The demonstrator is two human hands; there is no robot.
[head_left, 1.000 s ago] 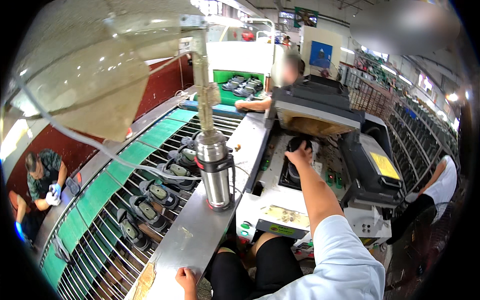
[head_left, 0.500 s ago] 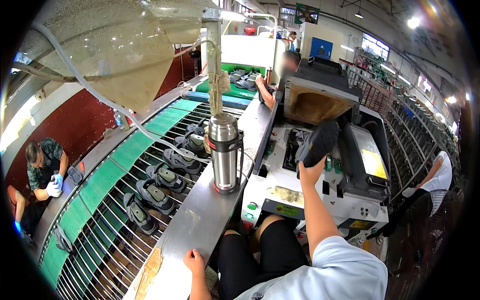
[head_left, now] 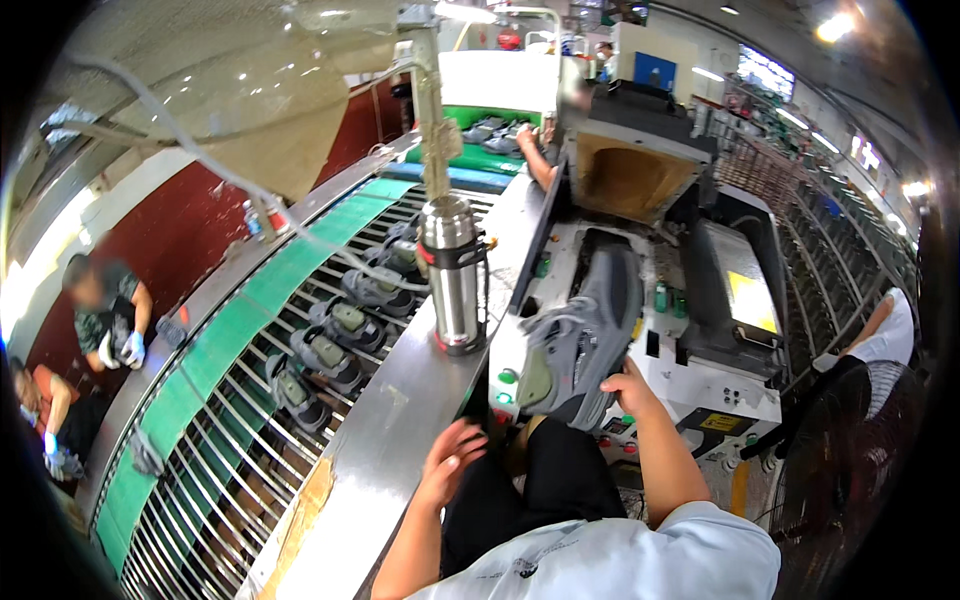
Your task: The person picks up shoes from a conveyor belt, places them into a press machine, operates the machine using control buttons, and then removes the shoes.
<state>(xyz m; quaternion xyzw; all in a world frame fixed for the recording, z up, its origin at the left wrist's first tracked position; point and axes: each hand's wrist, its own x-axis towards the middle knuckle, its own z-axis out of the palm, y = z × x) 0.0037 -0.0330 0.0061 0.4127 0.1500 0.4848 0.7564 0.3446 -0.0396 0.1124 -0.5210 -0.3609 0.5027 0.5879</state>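
Observation:
A grey lace-up shoe (head_left: 585, 340) with an olive-green part near the heel is in my right hand (head_left: 630, 390). I hold it by the heel side above the front of the white machine (head_left: 720, 400), its toe pointing away from me. My left hand (head_left: 450, 460) is raised over my lap beside the metal ledge (head_left: 390, 430). Its fingers are loosely bent and apart, with nothing in them. Behind the shoe, the machine's box-like lid (head_left: 630, 170) stands raised, showing a brown inner lining.
A steel thermos (head_left: 452, 275) stands on the ledge at my left. Beyond it, several grey shoes (head_left: 330, 360) sit on a roller conveyor (head_left: 215, 470) with a green belt strip (head_left: 200, 370). Co-workers (head_left: 105, 300) sit across the line. Metal racks (head_left: 810, 240) stand at the right.
My right hand has brought the shoe down and toward me from the machine's opening, turning its upper into view. My left hand has risen off the ledge toward the shoe.

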